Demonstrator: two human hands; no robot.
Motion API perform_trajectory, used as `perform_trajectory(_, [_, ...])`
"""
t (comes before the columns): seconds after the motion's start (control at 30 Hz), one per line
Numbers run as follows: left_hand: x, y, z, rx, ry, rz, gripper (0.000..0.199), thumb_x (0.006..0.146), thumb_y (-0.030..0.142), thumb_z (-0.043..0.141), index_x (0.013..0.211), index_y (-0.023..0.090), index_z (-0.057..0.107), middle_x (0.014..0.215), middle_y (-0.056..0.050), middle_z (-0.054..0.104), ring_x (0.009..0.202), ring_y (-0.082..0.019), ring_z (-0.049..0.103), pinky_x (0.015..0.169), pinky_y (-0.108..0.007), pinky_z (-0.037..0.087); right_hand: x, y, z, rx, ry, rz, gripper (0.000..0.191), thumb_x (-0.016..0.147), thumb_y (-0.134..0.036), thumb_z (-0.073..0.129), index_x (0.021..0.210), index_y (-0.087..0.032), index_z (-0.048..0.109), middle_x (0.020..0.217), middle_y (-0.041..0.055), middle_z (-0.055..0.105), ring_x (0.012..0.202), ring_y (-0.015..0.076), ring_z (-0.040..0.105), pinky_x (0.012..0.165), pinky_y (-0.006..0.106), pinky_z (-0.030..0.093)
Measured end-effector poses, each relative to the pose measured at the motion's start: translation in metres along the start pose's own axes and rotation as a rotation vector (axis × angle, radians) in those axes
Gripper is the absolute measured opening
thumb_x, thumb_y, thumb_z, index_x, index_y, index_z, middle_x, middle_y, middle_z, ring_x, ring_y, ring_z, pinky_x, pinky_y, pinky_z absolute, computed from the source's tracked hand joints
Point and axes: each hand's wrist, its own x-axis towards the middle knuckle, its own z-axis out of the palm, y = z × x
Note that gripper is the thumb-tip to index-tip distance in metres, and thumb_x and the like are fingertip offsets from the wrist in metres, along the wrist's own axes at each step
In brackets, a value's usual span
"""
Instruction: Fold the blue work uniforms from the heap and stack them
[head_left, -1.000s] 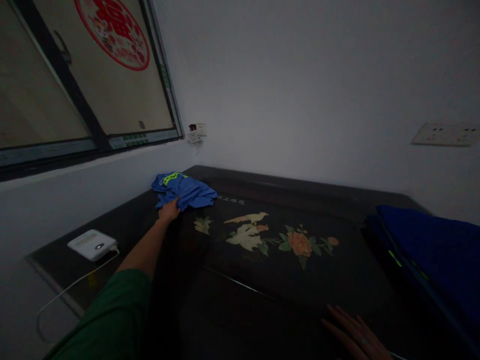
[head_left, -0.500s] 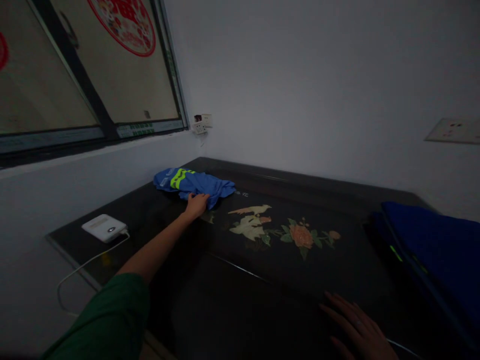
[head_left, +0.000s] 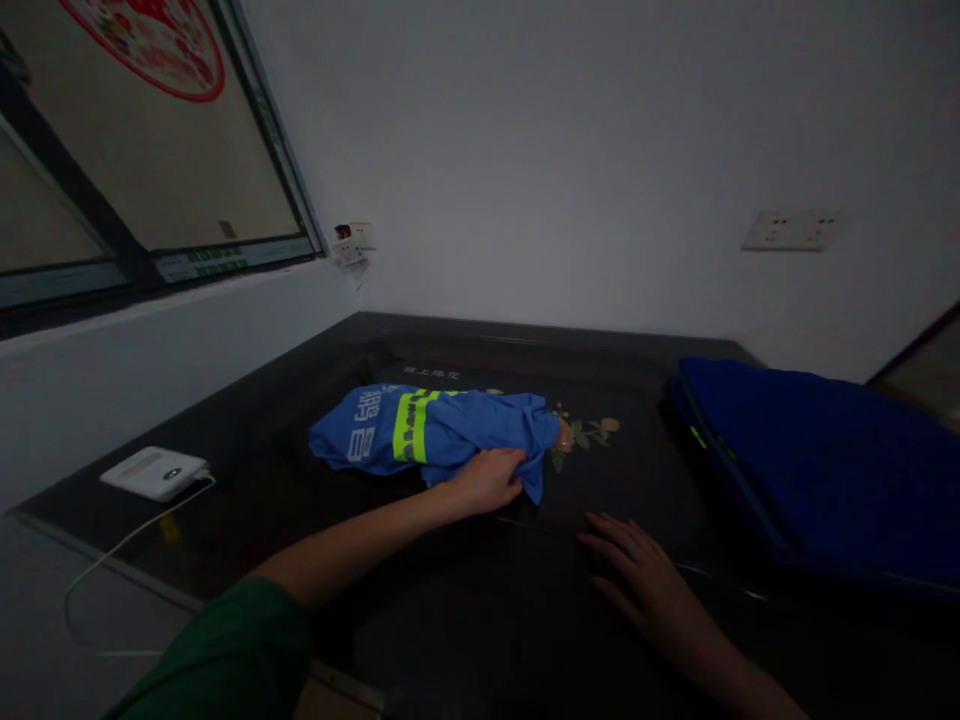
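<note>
A blue garment [head_left: 375, 425] with a yellow-green reflective band and pale lettering lies bunched on the dark, glossy tabletop [head_left: 465, 620]. My left hand [head_left: 487, 480] is closed on its right end, near the front edge of the cloth. The tips of some of those fingers are hidden in the folds. To the right of the garment, my right hand [head_left: 637, 570] rests low over the tabletop, fingers spread and holding nothing. Part of the table's painted flower pattern [head_left: 592, 430] shows beyond the cloth.
A folded stack of dark blue cloth [head_left: 810, 460] lies on the right side. At the left edge sits a white device [head_left: 155, 473] with a white cable [head_left: 120, 550] hanging off the table. Wall sockets [head_left: 793, 230] and a window [head_left: 225, 200] are behind.
My left hand has pulled the blue garment from the far left toward the right and nearer, over the bird pattern. My right hand has come farther into view. The view has turned right.
</note>
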Motion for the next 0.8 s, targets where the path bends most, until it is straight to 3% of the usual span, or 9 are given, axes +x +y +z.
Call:
perform_trajectory(0.13, [-0.012,0.061,0.017,-0.085,-0.225,0.068,0.022,0.082,0.020,0.059,0.103,0.022,0.066,0.097,-0.009,0.070,0.089,-0.025,0.067,0.081,-0.035,0.050,-0.001,-0.005,-0.002,0.111,0.040,0.032,0.044,0.087,-0.028,0.055,0.130,-0.025,0.056,0.141,0.0103,0.050,0.132,0.0287,0.044,0.110,0.058,0.031])
perform_trajectory(0.2, [-0.019,0.081,0.011,-0.218,-0.352,0.127,0.034,0.087,0.029,0.057,0.120,0.023,0.060,0.110,-0.009,0.069,0.096,-0.023,0.066,0.083,-0.032,0.051,-0.003,-0.004,-0.002,0.219,0.078,0.077,0.046,0.085,-0.029,0.057,0.131,-0.021,0.055,0.138,0.0126,0.053,0.130,0.0293,0.046,0.109,0.056,0.034])
perform_trajectory(0.27, [-0.025,0.089,-0.001,-0.274,-0.383,0.180,0.040,0.091,0.033,0.054,0.130,0.025,0.053,0.120,-0.008,0.065,0.102,-0.020,0.064,0.088,-0.031,0.050,-0.005,-0.001,-0.002,0.342,0.118,0.137,0.045,0.086,-0.033,0.056,0.129,-0.019,0.056,0.135,0.0137,0.056,0.128,0.0297,0.049,0.107,0.054,0.038])
perform_trajectory(0.4, [-0.034,0.074,-0.021,0.090,-0.182,0.233,0.046,0.088,0.034,0.060,0.132,0.024,0.050,0.131,-0.010,0.055,0.121,-0.025,0.050,0.102,-0.042,0.040,-0.006,0.012,-0.009,0.492,0.214,0.226,0.041,0.083,-0.036,0.059,0.119,-0.018,0.063,0.128,0.0136,0.061,0.122,0.0308,0.054,0.106,0.052,0.039])
perform_trajectory(0.5, [-0.036,0.057,-0.018,0.401,-0.137,0.223,0.060,0.082,0.036,0.067,0.135,0.021,0.045,0.133,-0.013,0.050,0.122,-0.030,0.046,0.099,-0.047,0.040,-0.002,0.026,-0.014,0.521,0.262,0.297,0.039,0.079,-0.033,0.062,0.114,-0.018,0.064,0.120,0.0128,0.065,0.114,0.0296,0.059,0.101,0.050,0.044])
perform_trajectory(0.6, [-0.032,0.048,-0.008,0.600,-0.079,0.196,0.054,0.084,0.032,0.065,0.134,0.020,0.046,0.127,-0.012,0.053,0.115,-0.031,0.049,0.092,-0.046,0.042,0.012,0.039,-0.016,0.523,0.247,0.318,0.032,0.079,-0.027,0.059,0.109,-0.019,0.066,0.111,0.0109,0.068,0.105,0.0265,0.062,0.095,0.045,0.047])
perform_trajectory(0.7, [-0.020,0.044,-0.006,0.692,-0.045,0.147,0.032,0.089,0.024,0.057,0.120,0.020,0.057,0.115,-0.011,0.060,0.107,-0.029,0.052,0.088,-0.044,0.042,0.033,0.044,-0.015,0.409,0.237,0.286,0.037,0.079,-0.020,0.056,0.115,-0.020,0.065,0.111,0.0112,0.065,0.103,0.0259,0.059,0.094,0.046,0.046])
perform_trajectory(0.8, [-0.011,0.035,-0.018,0.543,-0.045,0.168,0.018,0.093,0.021,0.048,0.103,0.018,0.062,0.105,-0.009,0.064,0.101,-0.025,0.055,0.088,-0.040,0.043,0.054,0.039,-0.013,0.198,0.272,0.251,0.040,0.079,-0.020,0.061,0.118,-0.022,0.065,0.116,0.0135,0.058,0.104,0.0273,0.052,0.093,0.046,0.044])
